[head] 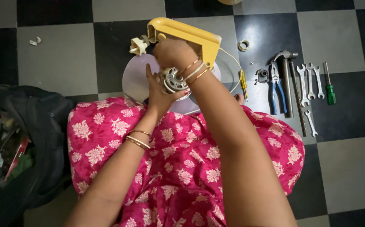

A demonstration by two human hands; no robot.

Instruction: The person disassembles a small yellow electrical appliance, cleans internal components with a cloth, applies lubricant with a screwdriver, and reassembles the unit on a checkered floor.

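Motor: a round metal motor [174, 79] is sitting between the two hands, at 6 o'clock from the yellow housing [185, 37]
Left hand: the left hand [159, 94] is cupping the motor from below, fingers curling up around it
Right hand: the right hand [173, 54] is closing over the motor's top; its fingertips are hidden, so the exact grip is unclear
Hidden: the motor's upper face is lying behind the right wrist; the pale round base [136, 80] is partly covered by the arms
Surroundings: at 3 o'clock, blue-handled pliers [276, 86], a hammer [286, 80], spanners [309, 82] and a green screwdriver [329, 89] are lying on the chequered floor; at 9 o'clock a dark tool bag [26, 138] is sitting open
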